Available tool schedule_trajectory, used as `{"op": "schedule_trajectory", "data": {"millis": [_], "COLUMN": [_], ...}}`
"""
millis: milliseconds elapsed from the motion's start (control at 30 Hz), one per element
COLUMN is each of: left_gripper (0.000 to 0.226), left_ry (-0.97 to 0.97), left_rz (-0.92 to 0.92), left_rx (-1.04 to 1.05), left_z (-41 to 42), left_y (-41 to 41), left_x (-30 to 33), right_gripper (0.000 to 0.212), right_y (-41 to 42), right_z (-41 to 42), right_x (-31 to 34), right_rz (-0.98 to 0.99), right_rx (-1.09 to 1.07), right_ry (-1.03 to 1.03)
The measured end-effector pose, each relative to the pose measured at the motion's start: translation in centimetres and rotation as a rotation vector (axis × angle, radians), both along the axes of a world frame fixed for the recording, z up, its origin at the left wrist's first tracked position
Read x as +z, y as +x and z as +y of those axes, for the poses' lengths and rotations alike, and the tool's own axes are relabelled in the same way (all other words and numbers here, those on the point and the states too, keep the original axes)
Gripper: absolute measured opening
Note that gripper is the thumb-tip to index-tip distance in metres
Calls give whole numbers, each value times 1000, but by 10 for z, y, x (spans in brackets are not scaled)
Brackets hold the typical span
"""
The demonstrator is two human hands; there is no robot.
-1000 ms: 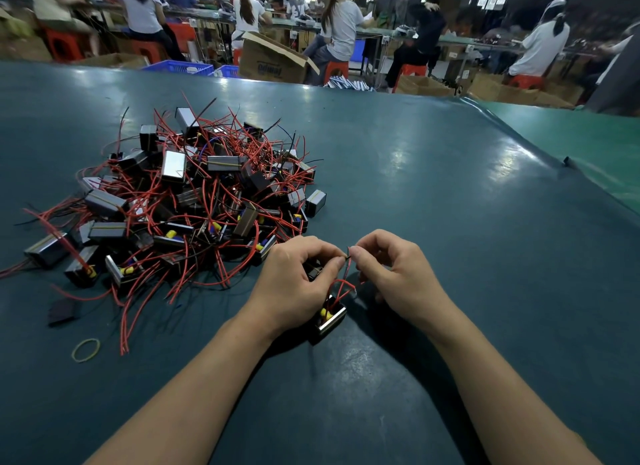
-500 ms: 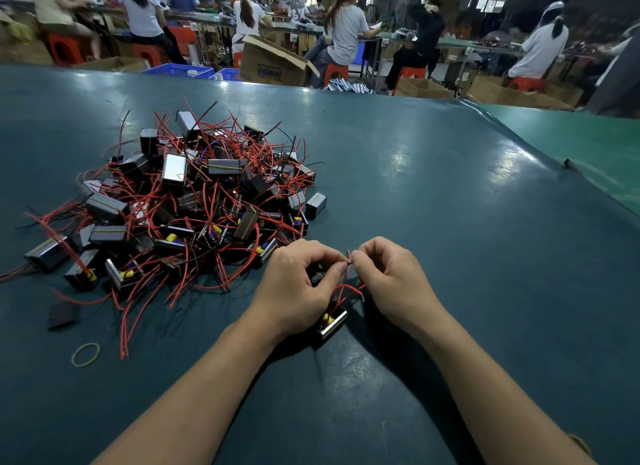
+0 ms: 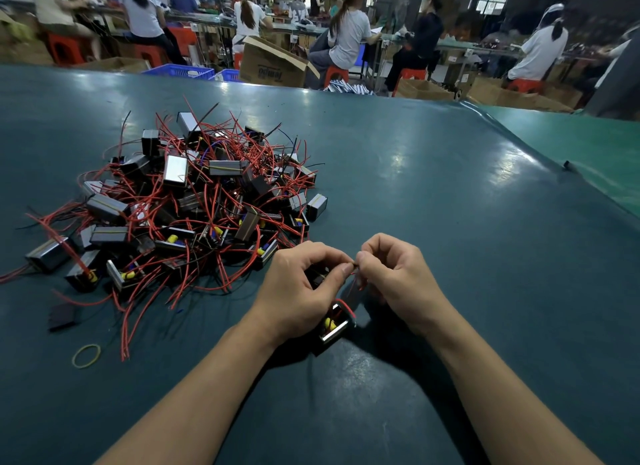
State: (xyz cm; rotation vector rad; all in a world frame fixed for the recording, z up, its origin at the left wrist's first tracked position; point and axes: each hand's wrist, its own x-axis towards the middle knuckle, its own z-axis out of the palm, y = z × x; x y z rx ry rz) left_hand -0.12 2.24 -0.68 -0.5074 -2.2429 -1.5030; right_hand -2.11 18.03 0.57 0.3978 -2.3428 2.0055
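Head: 2 hands (image 3: 298,291) (image 3: 398,277) seemingly pinch wire (image 3: 347,306).

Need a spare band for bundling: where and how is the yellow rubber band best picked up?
Pinch one arc of the yellow rubber band from above: it lies flat on the table, apart from the red wires, so only its thin loop offers a hold.

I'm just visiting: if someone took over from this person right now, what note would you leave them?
Left hand: pinches the thin red wires of a small black box-shaped part with a metal bracket, low over the dark teal table mat.
Right hand: pinches the same wire ends, fingertip to fingertip.
Pile of similar black parts with red wires: left of the hands; loose yellow rubber band near it.
Done: one part taken in hand.
Left: finish its wires, then probably the pile.
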Motion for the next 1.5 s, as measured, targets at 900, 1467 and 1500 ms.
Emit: {"op": "schedule_trajectory", "data": {"millis": [900, 1467, 1500], "left_gripper": [4, 6, 5], "left_ry": [10, -4, 2], "left_rz": [-43, -23, -27], "left_rx": [96, 75, 79], "left_z": [0, -1, -1], "left_y": [-5, -3, -3], "left_x": [-2, -1, -1], "right_gripper": [17, 21, 21], "right_y": [0, -1, -1], "right_z": [-2, 1, 1], "right_x": [-4, 1, 1], "right_rz": [145, -160, -163], "right_rx": [-117, 25, 32], "right_ry": [138, -74, -84]}}
